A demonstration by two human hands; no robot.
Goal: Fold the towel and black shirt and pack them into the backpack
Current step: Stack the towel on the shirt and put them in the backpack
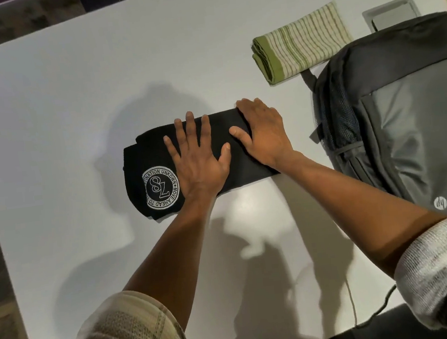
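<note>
Both your hands lie flat on the black shirt (158, 159), which sits folded into a long narrow band near the middle of the white tabletop (72, 102). Your left hand (198, 155) is spread wide, fingers straight and fanned apart, palm pressing down on the middle of the shirt just beside the round white emblem (161, 187) printed at its left end; the thumb points right, toward your other hand. Your right hand (262, 132) is also open, its palm on the right part of the shirt, the fingers held together and reaching over the shirt's far right corner so that the tips touch or nearly touch the tabletop there; its thumb stretches left and lies on the cloth close to your left thumb, the two not quite meeting. Neither hand grips or pinches anything; both simply press the cloth flat. The towel (302, 42), cream with green stripes, lies already folded on the tabletop beyond and to the right of the shirt, well apart from your hands, its near corner just beside the top of the backpack (405, 122). The grey backpack lies flat at the right edge, near your right forearm, a small round logo (440, 203) showing low on its front. Your checked sleeves (124, 334) are pushed up.
</note>
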